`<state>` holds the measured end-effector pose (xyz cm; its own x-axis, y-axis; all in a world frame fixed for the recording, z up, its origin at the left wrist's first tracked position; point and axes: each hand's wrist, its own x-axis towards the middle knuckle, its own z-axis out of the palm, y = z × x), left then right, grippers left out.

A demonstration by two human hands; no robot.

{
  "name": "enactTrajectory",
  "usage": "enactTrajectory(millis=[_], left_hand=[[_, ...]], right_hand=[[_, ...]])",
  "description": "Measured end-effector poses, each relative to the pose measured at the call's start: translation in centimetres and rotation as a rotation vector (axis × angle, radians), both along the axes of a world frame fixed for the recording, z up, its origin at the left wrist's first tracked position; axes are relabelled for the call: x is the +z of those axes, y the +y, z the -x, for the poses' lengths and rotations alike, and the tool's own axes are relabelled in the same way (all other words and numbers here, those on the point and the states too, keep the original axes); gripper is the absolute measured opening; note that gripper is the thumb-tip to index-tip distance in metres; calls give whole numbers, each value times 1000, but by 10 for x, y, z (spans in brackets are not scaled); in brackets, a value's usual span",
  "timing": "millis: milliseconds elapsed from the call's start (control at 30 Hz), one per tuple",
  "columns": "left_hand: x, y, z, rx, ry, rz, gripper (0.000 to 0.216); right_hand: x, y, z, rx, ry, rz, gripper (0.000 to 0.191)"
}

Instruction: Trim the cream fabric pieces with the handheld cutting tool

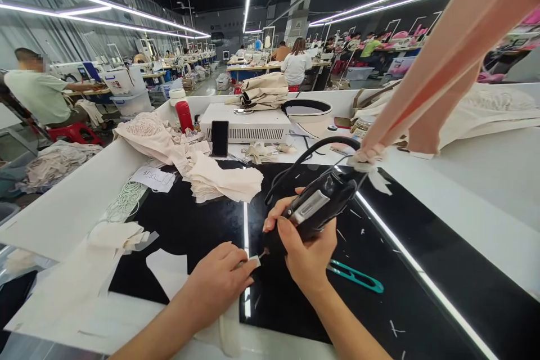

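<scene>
My right hand (pixel 310 250) is wrapped round a black corded handheld power tool (pixel 314 199) with a metal plate on its side. Its thin tip (pixel 265 253) points down-left at a small pale piece (pixel 254 261) pinched in my left hand (pixel 223 275). Whether tip and piece touch, I cannot tell. A cream fabric strip (pixel 230 329) hangs below my left hand. Pink fabric bands (pixel 439 62) run from the upper right to the tool's rear end. Teal thread snips (pixel 356 276) lie on the black board (pixel 295 304), right of my right hand.
Stacked cream fabric pieces (pixel 223 176) and a white paper label (pixel 154 178) lie beyond my left hand. Farther back are a phone (pixel 220 139), a red bottle (pixel 184 116) and a white metal box (pixel 244 124). Pale cord (pixel 125 201) lies left. Other people sit at sewing tables beyond.
</scene>
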<state>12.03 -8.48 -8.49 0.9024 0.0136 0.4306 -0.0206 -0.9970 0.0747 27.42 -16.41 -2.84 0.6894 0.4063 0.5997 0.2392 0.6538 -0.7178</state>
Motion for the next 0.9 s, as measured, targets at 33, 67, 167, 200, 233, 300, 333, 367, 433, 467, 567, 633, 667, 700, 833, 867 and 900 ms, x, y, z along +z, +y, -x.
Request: enactTrajectory(millis=[33, 67, 167, 200, 233, 300, 333, 367, 433, 467, 567, 633, 667, 700, 833, 867, 900], left_hand=[[0, 0, 1, 7, 13, 1, 19], [0, 0, 1, 11, 21, 3, 17], [-1, 0, 4, 14, 18, 14, 15], [-1, 0, 4, 13, 13, 17, 16], [-2, 0, 4, 11, 8, 20, 17], [-3, 0, 5, 6, -1, 28, 18], [-4, 0, 5, 5, -4, 32, 19], [-4, 0, 5, 6, -5, 36, 19], [-5, 1, 4, 6, -1, 43, 19], [-5, 1, 4, 5, 0, 46, 20], [-5, 1, 4, 2, -7, 47, 21], [-5, 0, 5, 5, -15, 41, 22], [-5, 0, 5, 7, -17, 38, 22], [-5, 0, 5, 8, -20, 36, 23], [-4, -1, 5, 5, -34, 41, 23], [-3, -1, 5, 3, -40, 43, 23], [-3, -1, 5, 4, -43, 43, 23]], right_hand=[[0, 0, 0, 5, -3, -3, 34], [0, 1, 0, 8, -5, -5, 33], [0, 1, 0, 13, -7, -1, 32], [0, 1, 0, 12, -6, 1, 31], [0, 2, 0, 12, -4, 3, 31], [-1, 2, 0, 14, -3, 5, 30], [-1, 2, 1, 16, -4, 5, 29], [-2, 2, 1, 19, -6, 7, 29], [-3, 2, 1, 22, -12, 13, 29], [-3, 2, 2, 21, -15, 17, 29], [-4, 3, 2, 8, -23, 38, 28], [-3, 3, 2, 2, -24, 60, 26], [-3, 2, 2, 0, -23, 69, 25], [-3, 2, 2, 1, -21, 76, 24], [-4, -2, 3, 4, -2, 65, 27], [-4, -3, 3, 5, 4, 58, 28], [-5, -4, 4, 9, 9, 48, 30]])
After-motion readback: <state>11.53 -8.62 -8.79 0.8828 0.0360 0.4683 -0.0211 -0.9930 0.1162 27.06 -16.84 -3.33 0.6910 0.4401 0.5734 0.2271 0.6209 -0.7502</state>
